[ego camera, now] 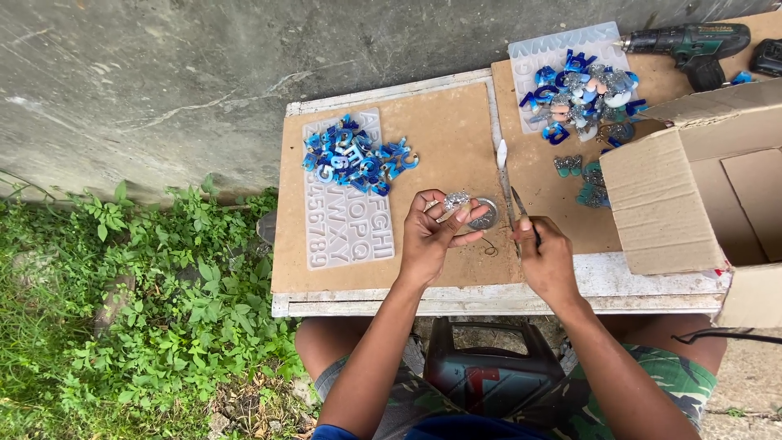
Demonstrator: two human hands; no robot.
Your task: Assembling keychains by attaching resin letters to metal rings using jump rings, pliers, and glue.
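Glittery silver charm (455,200) sits pinched in the left hand (429,236) fingertips, over the board's front edge, just left of the small round tin (484,214). Right hand (544,259) is clamped on slim pliers (521,210), tips pointing away and up, charm lying to their left. Brown board (440,138) tabletop, concrete wall behind, weeds at left.

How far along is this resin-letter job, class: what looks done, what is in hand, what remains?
Done: a heap of blue cast letters lies demoulded on the clear letter mould. In hand: the left hand holds a small glittery piece while the right hand grips a thin metal tool. Left, probably: the second mixed pile beside the cardboard box.
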